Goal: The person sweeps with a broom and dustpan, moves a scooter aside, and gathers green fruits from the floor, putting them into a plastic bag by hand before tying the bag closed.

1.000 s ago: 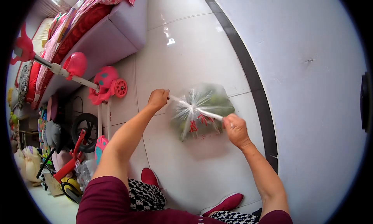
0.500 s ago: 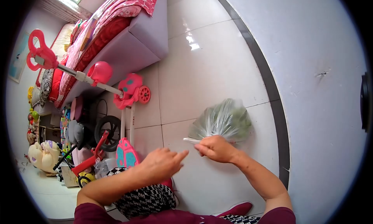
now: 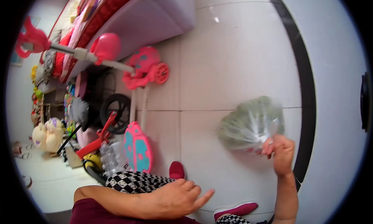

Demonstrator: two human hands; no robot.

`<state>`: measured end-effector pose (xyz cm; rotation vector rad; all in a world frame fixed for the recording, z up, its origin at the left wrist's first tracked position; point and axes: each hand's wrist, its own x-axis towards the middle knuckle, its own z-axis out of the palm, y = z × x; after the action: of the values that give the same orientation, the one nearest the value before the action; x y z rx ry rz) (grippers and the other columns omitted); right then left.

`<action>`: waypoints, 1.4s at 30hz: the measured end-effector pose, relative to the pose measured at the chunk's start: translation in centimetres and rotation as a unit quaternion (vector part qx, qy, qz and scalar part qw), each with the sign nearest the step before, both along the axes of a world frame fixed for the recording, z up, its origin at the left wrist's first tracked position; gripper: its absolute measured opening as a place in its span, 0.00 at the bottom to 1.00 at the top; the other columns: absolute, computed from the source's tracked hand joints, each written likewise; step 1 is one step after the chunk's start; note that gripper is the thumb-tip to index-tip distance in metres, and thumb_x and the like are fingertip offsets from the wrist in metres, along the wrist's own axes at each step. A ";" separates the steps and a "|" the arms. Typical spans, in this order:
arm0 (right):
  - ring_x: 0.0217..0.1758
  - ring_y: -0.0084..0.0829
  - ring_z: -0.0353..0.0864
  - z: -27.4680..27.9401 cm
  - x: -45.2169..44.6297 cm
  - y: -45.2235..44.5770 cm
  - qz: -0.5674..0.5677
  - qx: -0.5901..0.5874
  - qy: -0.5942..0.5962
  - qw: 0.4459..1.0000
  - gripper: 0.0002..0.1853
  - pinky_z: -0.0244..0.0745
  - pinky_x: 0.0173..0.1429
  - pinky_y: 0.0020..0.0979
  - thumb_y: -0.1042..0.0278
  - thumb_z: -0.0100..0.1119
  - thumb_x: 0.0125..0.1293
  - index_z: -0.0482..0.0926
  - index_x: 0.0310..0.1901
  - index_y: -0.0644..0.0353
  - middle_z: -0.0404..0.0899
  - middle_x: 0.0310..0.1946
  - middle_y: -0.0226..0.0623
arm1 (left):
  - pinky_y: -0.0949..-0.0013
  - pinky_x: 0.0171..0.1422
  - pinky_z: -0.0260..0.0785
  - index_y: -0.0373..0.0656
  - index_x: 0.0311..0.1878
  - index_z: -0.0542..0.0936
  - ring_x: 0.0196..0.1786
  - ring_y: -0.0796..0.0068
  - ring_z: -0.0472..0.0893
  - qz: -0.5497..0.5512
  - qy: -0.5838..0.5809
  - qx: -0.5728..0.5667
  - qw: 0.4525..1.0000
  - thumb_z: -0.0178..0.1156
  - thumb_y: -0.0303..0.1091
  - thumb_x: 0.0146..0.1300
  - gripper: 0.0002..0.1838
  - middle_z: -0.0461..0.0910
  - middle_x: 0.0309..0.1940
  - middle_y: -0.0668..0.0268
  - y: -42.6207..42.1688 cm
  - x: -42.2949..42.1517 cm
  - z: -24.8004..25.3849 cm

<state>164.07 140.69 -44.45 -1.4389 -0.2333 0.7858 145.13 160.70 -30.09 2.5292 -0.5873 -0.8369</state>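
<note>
A clear plastic bag (image 3: pixel 248 125) full of something green stands out against the pale floor on the right; I cannot tell whether it rests there or hangs. My right hand (image 3: pixel 281 152) is closed around the bag's gathered neck, at the lower right of the bag. Low in the view, my left hand (image 3: pixel 184 198) holds nothing. Its index finger is stretched out to the right and the other fingers are loosely bent, close to my checkered trouser leg (image 3: pixel 136 181) and well apart from the bag.
A pink scooter (image 3: pixel 145 66) stands to the left, its teal-and-pink deck (image 3: pixel 136 150) near my leg. Behind it are a red-framed bike (image 3: pixel 95 146), a plush toy (image 3: pixel 48 134) and a bed (image 3: pixel 155 18). A white wall (image 3: pixel 334 88) with a dark skirting strip (image 3: pixel 307 107) runs along the right.
My right hand and the bag have moved right, towards the wall, and the bag has turned. My left hand has dropped lower, away from the bag. The whole view has shifted too.
</note>
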 end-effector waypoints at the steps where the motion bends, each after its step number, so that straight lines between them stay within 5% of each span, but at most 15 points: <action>1: 0.19 0.19 0.69 0.6 0.7 1.2 -0.018 0.004 0.004 1.000 0.23 0.64 0.25 0.21 0.60 0.46 0.73 0.72 0.20 0.63 0.75 0.18 0.33 | 0.69 0.39 0.64 0.32 0.63 0.69 0.36 0.69 0.73 0.016 -0.015 0.014 1.000 0.50 0.31 0.57 0.28 0.74 0.32 0.64 -0.3 -0.7 0.8; 3: 0.20 0.19 0.69 2.1 1.8 3.6 0.005 -0.042 -0.007 0.999 0.24 0.64 0.25 0.21 0.58 0.46 0.73 0.70 0.19 0.63 0.75 0.20 0.35 | 0.66 0.41 0.66 0.36 0.57 0.74 0.36 0.67 0.74 0.013 -0.009 0.006 1.000 0.51 0.34 0.57 0.24 0.75 0.30 0.64 -0.8 -0.4 2.9; 14: 0.21 0.19 0.67 6.1 -1.5 5.3 -0.046 -0.183 0.042 0.981 0.23 0.64 0.28 0.22 0.55 0.46 0.74 0.68 0.19 0.56 0.71 0.18 0.29 | 0.64 0.44 0.65 0.38 0.61 0.71 0.42 0.64 0.76 0.049 0.077 -0.026 0.995 0.50 0.34 0.61 0.24 0.78 0.33 0.63 -3.7 -6.8 0.7; 19: 0.21 0.18 0.65 15.2 -5.9 5.8 0.044 -0.214 -0.024 0.976 0.23 0.62 0.28 0.23 0.59 0.46 0.74 0.68 0.19 0.58 0.69 0.18 0.28 | 0.59 0.45 0.71 0.37 0.61 0.70 0.41 0.57 0.80 0.128 0.156 -0.071 0.977 0.51 0.37 0.63 0.24 0.82 0.38 0.57 -4.2 -8.0 -3.1; 21: 0.21 0.19 0.64 20.0 -7.9 5.6 0.053 -0.222 -0.017 0.974 0.23 0.61 0.28 0.23 0.60 0.45 0.75 0.68 0.19 0.59 0.68 0.17 0.28 | 0.60 0.47 0.72 0.33 0.61 0.68 0.44 0.56 0.81 0.453 0.194 -0.250 0.833 0.51 0.47 0.68 0.28 0.82 0.42 0.53 -5.9 -10.2 -2.8; 22: 0.21 0.19 0.64 23.3 -9.3 4.8 0.083 -0.237 -0.009 0.968 0.23 0.61 0.28 0.23 0.60 0.45 0.75 0.68 0.19 0.59 0.68 0.17 0.28 | 0.60 0.47 0.72 0.33 0.61 0.68 0.44 0.56 0.81 0.475 0.206 -0.263 0.814 0.51 0.47 0.68 0.28 0.82 0.42 0.53 -7.9 -11.7 -0.1; 24: 0.22 0.18 0.65 27.8 -11.0 3.6 0.116 -0.223 -0.040 0.967 0.22 0.59 0.29 0.22 0.65 0.46 0.73 0.68 0.19 0.62 0.68 0.17 0.28 | 0.59 0.52 0.72 0.31 0.62 0.67 0.49 0.57 0.80 0.569 0.465 -0.516 0.440 0.45 0.63 0.68 0.39 0.80 0.48 0.50 -10.0 -12.9 3.3; 25: 0.22 0.18 0.65 29.8 -12.0 3.2 0.133 -0.225 -0.041 0.964 0.22 0.59 0.29 0.22 0.65 0.46 0.73 0.68 0.19 0.62 0.68 0.17 0.28 | 0.59 0.52 0.72 0.31 0.62 0.67 0.49 0.57 0.80 0.577 0.459 -0.523 0.427 0.45 0.63 0.68 0.39 0.80 0.48 0.50 -10.7 -13.2 5.7; 27: 0.22 0.18 0.65 33.2 -14.4 2.3 0.172 -0.228 -0.043 0.957 0.20 0.59 0.29 0.22 0.67 0.46 0.73 0.68 0.20 0.62 0.68 0.18 0.28 | 0.58 0.55 0.71 0.33 0.61 0.67 0.52 0.61 0.78 0.574 0.484 -0.614 0.244 0.38 0.71 0.65 0.45 0.78 0.51 0.51 -11.9 -13.4 11.3; 33: 0.22 0.30 0.68 40.7 -24.2 -0.1 0.391 -0.194 -0.081 0.896 0.16 0.65 0.31 0.32 0.70 0.51 0.69 0.73 0.21 0.65 0.71 0.18 0.36 | 0.56 0.54 0.72 0.38 0.56 0.70 0.46 0.63 0.79 0.529 0.352 -0.769 0.070 0.42 0.76 0.59 0.45 0.79 0.48 0.55 -16.0 -16.1 19.2; 35: 0.21 0.23 0.67 43.0 -27.9 -0.9 0.435 -0.149 -0.146 0.876 0.16 0.63 0.29 0.28 0.70 0.51 0.70 0.74 0.22 0.64 0.71 0.17 0.31 | 0.63 0.46 0.74 0.39 0.51 0.73 0.38 0.66 0.81 0.561 0.384 -0.727 -0.092 0.49 0.75 0.57 0.43 0.81 0.41 0.59 -17.3 -17.8 19.2; 36: 0.22 0.24 0.68 43.9 -29.4 -1.2 0.450 -0.151 -0.148 0.868 0.16 0.63 0.31 0.29 0.71 0.51 0.69 0.74 0.22 0.64 0.71 0.17 0.32 | 0.63 0.46 0.74 0.39 0.51 0.73 0.38 0.66 0.81 0.558 0.377 -0.733 -0.094 0.49 0.75 0.57 0.43 0.81 0.41 0.59 -18.1 -19.0 19.2; 39: 0.23 0.27 0.68 45.3 -33.6 -1.3 0.490 -0.154 -0.161 0.843 0.16 0.64 0.32 0.29 0.72 0.52 0.68 0.74 0.21 0.65 0.71 0.17 0.33 | 0.73 0.25 0.65 0.37 0.34 0.72 0.22 0.76 0.71 0.729 0.285 -0.616 -0.088 0.54 0.48 0.67 0.20 0.72 0.23 0.67 -20.0 -23.0 18.5; 40: 0.24 0.27 0.69 45.7 -35.4 -1.0 0.499 -0.148 -0.135 0.843 0.15 0.65 0.33 0.29 0.72 0.53 0.68 0.74 0.22 0.65 0.71 0.17 0.34 | 0.73 0.25 0.65 0.37 0.34 0.72 0.22 0.76 0.71 0.727 0.280 -0.620 -0.091 0.54 0.48 0.67 0.20 0.72 0.23 0.67 -20.1 -25.0 18.3; 42: 0.25 0.29 0.70 45.3 -39.2 -1.3 0.507 -0.144 -0.097 0.844 0.14 0.66 0.35 0.29 0.72 0.53 0.68 0.75 0.24 0.66 0.72 0.20 0.36 | 0.74 0.20 0.58 0.40 0.29 0.68 0.17 0.79 0.63 0.720 0.244 -0.628 -0.166 0.51 0.37 0.67 0.13 0.63 0.18 0.72 -19.8 -29.6 17.8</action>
<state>124.90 139.37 0.81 -1.6514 -1.1401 1.5749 115.57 140.85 -12.28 -0.4319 1.1778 0.2322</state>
